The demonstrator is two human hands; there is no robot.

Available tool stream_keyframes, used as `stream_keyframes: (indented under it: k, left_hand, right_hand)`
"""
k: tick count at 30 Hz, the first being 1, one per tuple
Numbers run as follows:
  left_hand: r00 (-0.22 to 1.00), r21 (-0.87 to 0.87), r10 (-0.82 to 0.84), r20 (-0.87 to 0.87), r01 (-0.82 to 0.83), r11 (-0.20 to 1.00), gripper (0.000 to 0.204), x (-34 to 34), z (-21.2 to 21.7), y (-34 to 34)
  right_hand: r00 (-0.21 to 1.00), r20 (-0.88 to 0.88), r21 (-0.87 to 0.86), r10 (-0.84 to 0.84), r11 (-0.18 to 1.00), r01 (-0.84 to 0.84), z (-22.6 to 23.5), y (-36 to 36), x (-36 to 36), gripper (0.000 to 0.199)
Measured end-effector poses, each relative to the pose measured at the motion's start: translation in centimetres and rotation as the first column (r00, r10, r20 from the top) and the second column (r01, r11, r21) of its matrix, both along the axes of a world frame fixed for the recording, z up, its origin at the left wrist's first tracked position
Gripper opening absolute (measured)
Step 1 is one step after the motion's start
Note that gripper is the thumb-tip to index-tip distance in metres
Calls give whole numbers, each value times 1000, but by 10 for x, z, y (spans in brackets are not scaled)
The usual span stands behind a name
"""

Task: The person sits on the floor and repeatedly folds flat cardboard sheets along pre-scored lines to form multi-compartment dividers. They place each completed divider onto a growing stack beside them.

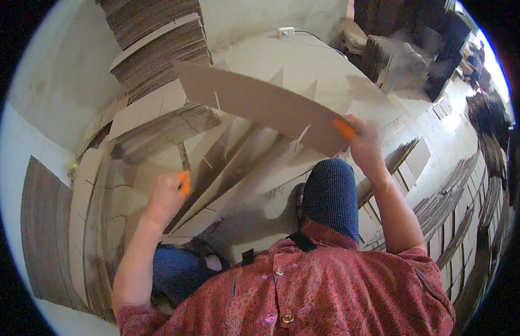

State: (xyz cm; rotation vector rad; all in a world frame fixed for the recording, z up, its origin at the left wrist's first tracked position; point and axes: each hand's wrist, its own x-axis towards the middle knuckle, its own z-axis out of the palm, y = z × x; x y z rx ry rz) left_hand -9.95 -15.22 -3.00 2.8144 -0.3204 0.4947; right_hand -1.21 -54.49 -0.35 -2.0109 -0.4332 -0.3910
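Observation:
My right hand (363,144), with an orange cover on the thumb, grips the near end of a long slotted cardboard strip (254,103) held up in the air and slanting toward the upper left. My left hand (166,196), also with an orange finger cover, rests on the edge of a set of upright slotted cardboard strips (237,165) standing in rows on the floor in front of my knees. The lifted strip hangs above those rows.
Tall stacks of flat cardboard (159,50) rise at the back left. More cut cardboard pieces (445,224) lie in rows on the right. A white power strip (286,32) sits by the far wall. Other people (476,59) sit at the upper right.

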Motion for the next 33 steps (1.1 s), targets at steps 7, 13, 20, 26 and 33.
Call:
stream_keyframes:
  k: [7,13,20,26,33]
  left_hand:
    - [989,-84,131,-73,-137,987,12,3,-6,5]
    - [961,66,216,-174,-207,976,12,0,5,-5]
    - [997,11,-45,62,44,999,25,14,37,-69]
    - [997,32,-80,4,80,996,32,46,32,-111]
    - [953,35,0,-304,12,999,13,91,-2,-107]
  right_hand:
    - [996,-59,23,66,998,-65,-16,0,0,12]
    - [997,-24,24,72,997,-72,-56,-1,-4,13]
    - [995,79,67,63,995,-69,-77,12,-3,10]
    - [997,75,65,9,998,-14,-82,9,-10,10]
    - [999,44,-6,-19,1000,19,-75,5,-20,10]
